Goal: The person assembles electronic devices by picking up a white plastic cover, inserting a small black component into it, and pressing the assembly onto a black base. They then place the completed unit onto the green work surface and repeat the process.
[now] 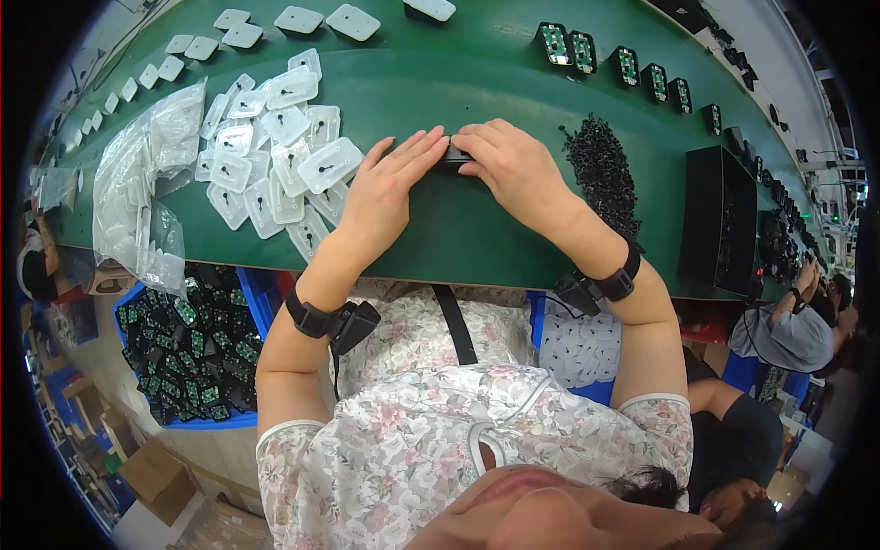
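Above the middle of the green table, my right hand (509, 170) closes its fingers and thumb around a small black casing (454, 156). My left hand (392, 192) lies beside it, fingers stretched out and slightly apart, its tips reaching the casing's left end. Most of the casing is hidden by the fingers. To the left of my left hand spreads a loose pile of translucent white plastic covers (291, 128), each with a small black piece on it. A heap of tiny black parts (600, 170) sits right of my right hand.
A clear plastic bag (137, 192) of white pieces lies left. White-topped pieces (298, 20) and casings with green boards (627, 66) line the far side. A black box (710, 220) stands right. Blue bins (261, 302) sit below the table edge. A co-worker (779, 330) sits right.
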Demonstrator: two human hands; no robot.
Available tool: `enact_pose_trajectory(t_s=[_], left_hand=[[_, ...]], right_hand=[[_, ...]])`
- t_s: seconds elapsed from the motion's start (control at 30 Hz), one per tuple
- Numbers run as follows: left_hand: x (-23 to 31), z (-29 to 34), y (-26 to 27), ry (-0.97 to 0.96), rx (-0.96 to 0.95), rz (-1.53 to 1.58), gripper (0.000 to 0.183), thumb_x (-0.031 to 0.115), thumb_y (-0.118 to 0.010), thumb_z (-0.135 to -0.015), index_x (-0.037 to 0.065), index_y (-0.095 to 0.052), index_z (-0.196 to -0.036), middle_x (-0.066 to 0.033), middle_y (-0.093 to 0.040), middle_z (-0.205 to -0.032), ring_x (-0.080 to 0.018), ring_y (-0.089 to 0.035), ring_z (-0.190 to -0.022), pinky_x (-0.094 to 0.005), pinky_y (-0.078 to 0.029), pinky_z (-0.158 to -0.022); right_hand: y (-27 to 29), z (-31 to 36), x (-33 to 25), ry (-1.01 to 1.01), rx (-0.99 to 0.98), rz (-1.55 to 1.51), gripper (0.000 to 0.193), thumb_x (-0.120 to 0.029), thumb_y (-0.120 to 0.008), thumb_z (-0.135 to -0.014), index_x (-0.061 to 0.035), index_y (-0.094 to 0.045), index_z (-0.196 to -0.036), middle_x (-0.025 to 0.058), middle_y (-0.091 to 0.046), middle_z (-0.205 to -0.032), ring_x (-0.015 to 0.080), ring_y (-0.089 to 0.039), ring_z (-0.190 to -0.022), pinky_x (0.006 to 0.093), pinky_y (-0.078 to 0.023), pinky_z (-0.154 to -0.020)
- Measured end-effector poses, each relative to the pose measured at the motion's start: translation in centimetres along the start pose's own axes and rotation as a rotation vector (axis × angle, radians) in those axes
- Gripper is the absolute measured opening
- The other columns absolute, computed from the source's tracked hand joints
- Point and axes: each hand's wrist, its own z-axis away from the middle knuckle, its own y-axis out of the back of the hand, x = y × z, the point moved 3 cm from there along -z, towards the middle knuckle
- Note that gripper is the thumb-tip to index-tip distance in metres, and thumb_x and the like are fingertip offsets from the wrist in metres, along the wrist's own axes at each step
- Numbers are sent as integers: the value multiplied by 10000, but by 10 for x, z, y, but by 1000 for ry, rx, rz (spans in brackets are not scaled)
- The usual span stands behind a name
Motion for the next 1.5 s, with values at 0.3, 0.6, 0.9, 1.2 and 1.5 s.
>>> enact_pose_trajectory(t_s=[0.3, 0.6, 0.9, 1.2, 1.5], left_hand=[[13, -3, -3, -61, 12, -215, 493, 50, -561, -771, 48, -509, -1261, -87, -514, -1313, -211, -523, -1158, -383, -387, -976], [-1, -31, 1, 286, 175, 168, 347, 155, -671, -785, -24, -597, -1072, -126, -672, -925, -238, -647, -833, -312, -494, -741], [-3, -31, 1, 467, 310, 657, 304, 180, -636, -861, -13, -589, -1090, -134, -676, -904, -214, -657, -738, -292, -503, -648], [-39, 57, 100, 489, 658, 177, 235, 122, -623, -852, 44, -609, -1073, -101, -658, -942, -194, -626, -704, -281, -490, -592], [-174, 198, 221, 757, 822, -390, 178, 55, -546, -848, 11, -626, -1000, -154, -658, -915, -305, -634, -840, -361, -491, -722]], right_hand=[[0, 9, 2, -6, 132, 33, 321, -73, -682, -715, -23, -615, -1025, 88, -623, -1034, 254, -589, -891, 337, -511, -739], [-4, -8, 44, -621, 26, -1114, 335, -140, -610, -890, 21, -493, -1160, 85, -605, -1075, 144, -556, -1017, 287, -435, -910], [-7, -51, 45, -444, 248, -1094, 344, -104, -656, -840, -4, -539, -1148, 61, -606, -1021, 128, -562, -952, 266, -447, -851], [-18, -90, 163, -438, 83, -364, 321, -187, -642, -842, 6, -605, -1097, 81, -655, -957, 160, -601, -868, 280, -468, -790], [-15, -100, 173, -451, 50, -406, 282, -160, -614, -859, 6, -605, -1087, 92, -657, -945, 165, -606, -838, 287, -470, -781]])
